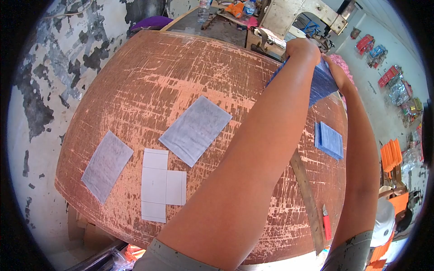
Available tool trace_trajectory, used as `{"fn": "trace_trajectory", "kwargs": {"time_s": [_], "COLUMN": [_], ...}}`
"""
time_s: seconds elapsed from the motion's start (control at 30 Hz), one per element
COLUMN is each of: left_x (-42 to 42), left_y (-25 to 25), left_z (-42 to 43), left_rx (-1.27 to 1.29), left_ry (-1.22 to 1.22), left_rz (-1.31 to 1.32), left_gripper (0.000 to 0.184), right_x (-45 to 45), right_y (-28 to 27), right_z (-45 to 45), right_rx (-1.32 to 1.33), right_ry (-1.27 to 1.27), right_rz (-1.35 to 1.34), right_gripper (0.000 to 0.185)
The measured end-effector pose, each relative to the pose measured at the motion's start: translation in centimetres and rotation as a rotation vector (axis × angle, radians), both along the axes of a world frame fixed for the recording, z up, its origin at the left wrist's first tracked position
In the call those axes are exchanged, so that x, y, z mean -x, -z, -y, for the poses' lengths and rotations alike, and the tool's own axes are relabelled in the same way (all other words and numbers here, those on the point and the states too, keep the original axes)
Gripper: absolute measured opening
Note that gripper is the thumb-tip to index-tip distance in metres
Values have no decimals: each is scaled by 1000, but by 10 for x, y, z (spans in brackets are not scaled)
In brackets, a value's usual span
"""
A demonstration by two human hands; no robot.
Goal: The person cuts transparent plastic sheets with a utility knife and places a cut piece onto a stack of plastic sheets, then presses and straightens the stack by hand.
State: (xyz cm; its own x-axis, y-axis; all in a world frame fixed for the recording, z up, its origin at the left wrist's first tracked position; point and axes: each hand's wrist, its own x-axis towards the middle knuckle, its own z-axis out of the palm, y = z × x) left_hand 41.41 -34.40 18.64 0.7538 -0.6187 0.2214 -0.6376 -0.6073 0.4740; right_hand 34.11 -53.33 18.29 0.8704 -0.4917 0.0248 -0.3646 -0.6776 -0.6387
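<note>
Both arms reach to the far right corner of the scratched brown table [181, 81]. My left hand [302, 49] is on the dark blue sheet [323, 86], its fingers mostly hidden behind the wrist. At the right edge of that sheet is my right hand [333, 67], its fingers closed on the edge. Nearer me lies a folded blue piece [329, 141]. Two grey-blue rectangles, one central [196, 131] and one at left [107, 166], lie flat. Between them sits a white paper template [154, 185] with drawn lines.
A long metal ruler [307, 198] and a red cutter [327, 223] lie between my forearms. A sewing machine [291, 16] stands beyond the table. Packets hang on the right wall. A person in a white shirt [384, 221] is at lower right, near orange stacks [391, 156].
</note>
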Motion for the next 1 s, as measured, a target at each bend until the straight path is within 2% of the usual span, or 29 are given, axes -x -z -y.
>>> {"fn": "trace_trajectory", "kwargs": {"time_s": [0.17,0.23,0.43,0.47,0.53,1.0], "left_x": [-1,0,0,-1,-2,-3], "left_y": [0,0,0,0,1,1], "left_z": [1,1,1,2,3,4], "left_rx": [-5,-1,-1,-2,4,-1], "left_ry": [-3,1,-11,-10,-10,8], "left_rz": [0,6,-14,-13,-4,-9], "left_gripper": [36,35,36,36,36,35], "right_x": [-2,-3,-1,0,-1,-1], "right_y": [2,4,3,1,1,0], "right_z": [5,9,4,2,3,-2], "right_rx": [-8,-20,-25,-25,4,-4], "right_ry": [-3,-30,-26,-25,12,12], "right_rz": [0,29,19,19,4,2], "right_gripper": [71,85,86,86,74,72]}}
